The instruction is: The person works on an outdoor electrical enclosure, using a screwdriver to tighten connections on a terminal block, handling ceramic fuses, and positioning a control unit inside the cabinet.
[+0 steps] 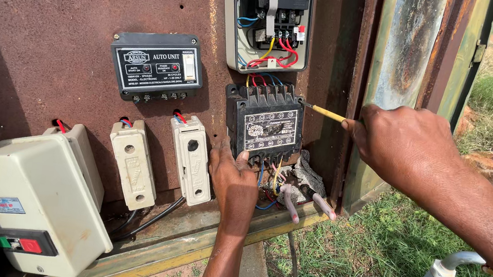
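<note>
On the rusty panel (54, 21), near its lower right corner, the black terminal block (264, 122) sits braced underneath by the left hand (233, 184), fingers wrapped on nothing; the right hand (405, 145) pinches a yellow-handled screwdriver (325, 112) at its upper right corner, which could slip onto the bare wires (272, 182)

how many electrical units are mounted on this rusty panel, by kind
Black units: 2, the auto unit and the black block that the left hand touches and the right hand probes with a screwdriver
Cream fuse carriers: 2
Large cream switch box: 1
Open grey enclosure: 1
Total: 6
</note>
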